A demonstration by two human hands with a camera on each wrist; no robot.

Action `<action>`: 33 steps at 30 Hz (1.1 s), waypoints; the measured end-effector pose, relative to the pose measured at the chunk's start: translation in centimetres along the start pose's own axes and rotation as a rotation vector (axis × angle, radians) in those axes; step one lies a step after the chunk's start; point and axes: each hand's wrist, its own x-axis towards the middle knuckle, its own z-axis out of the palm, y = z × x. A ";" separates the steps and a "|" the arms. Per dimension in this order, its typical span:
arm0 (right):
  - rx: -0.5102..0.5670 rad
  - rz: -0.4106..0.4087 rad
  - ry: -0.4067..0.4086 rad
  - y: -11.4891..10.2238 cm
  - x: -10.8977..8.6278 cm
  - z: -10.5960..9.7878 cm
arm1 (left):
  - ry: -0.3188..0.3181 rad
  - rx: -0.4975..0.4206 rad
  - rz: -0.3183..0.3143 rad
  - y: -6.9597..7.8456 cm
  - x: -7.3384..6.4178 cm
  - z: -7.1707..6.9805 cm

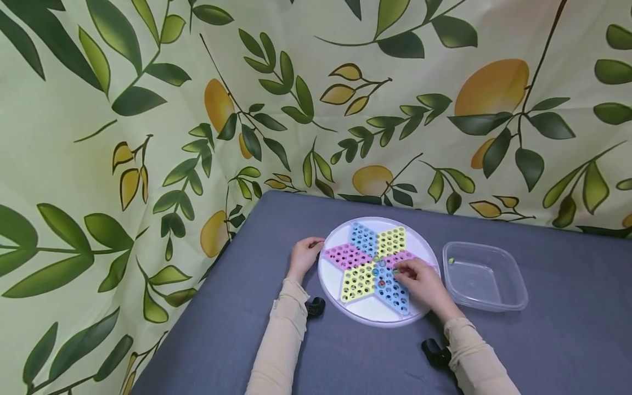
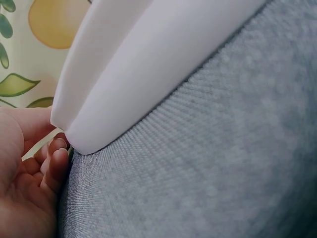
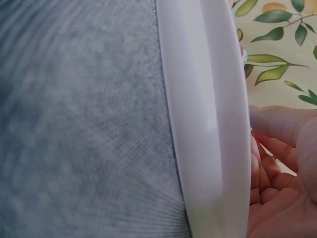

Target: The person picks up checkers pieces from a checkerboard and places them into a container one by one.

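Observation:
A round white Chinese checkers board [image 1: 332, 285] with a star of blue, yellow and pink hole fields lies on the table. My left hand [image 1: 305, 257] grips its left rim; in the left wrist view the thumb is at the upper edge, the other fingers curled against the side. Over the star's right part, my right hand [image 1: 419, 278] pinches a small green marble [image 1: 396, 271] at its fingertips. Those fingertips are hidden behind the rim in the right wrist view. A red marble [image 1: 382, 283] sits in the near blue field, and several glassy marbles lie near the centre.
Right of the board stands a clear plastic container [image 1: 486, 300] with a small green-yellow piece [image 1: 451, 261] in its left side. Grey cloth [image 1: 237, 307] covers the table. A leaf-patterned curtain [image 1: 296, 148] hangs along the back and left.

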 end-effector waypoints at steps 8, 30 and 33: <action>0.008 0.011 0.003 0.0 0.0 -0.2 | 0.013 0.004 0.007 0.3 -0.1 0.2; 0.013 0.047 -0.003 -0.4 0.1 -0.8 | 0.017 -0.007 -0.012 -0.1 -0.1 0.4; 0.034 0.061 -0.003 -0.7 0.0 -1.2 | 0.022 0.000 -0.003 0.0 0.0 0.4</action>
